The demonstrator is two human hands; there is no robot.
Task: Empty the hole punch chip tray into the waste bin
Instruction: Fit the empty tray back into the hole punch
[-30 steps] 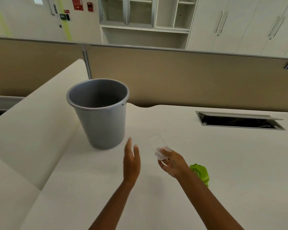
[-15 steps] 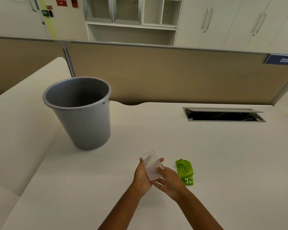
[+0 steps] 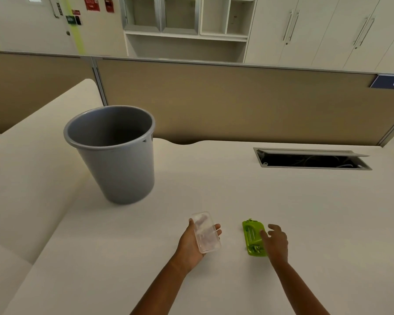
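A clear plastic chip tray point(image 3: 205, 231) lies across the palm of my left hand point(image 3: 192, 244), which grips it low over the desk. The green hole punch point(image 3: 253, 238) lies flat on the white desk point(image 3: 237, 201), to the right of the tray. My right hand point(image 3: 275, 243) hovers at the punch's right edge with fingers spread, its fingertips on or just over the green body. The grey waste bin point(image 3: 114, 153) stands upright on the desk, up and to the left of both hands.
An open cable slot point(image 3: 312, 160) is cut into the desk at the back right. A tan partition point(image 3: 237, 103) runs along the desk's far edge. A raised cream surface point(image 3: 32, 167) borders the desk on the left.
The tray passed from my right hand into my left. My right hand then moved right to the green punch. The view shifted so the bin sits further left.
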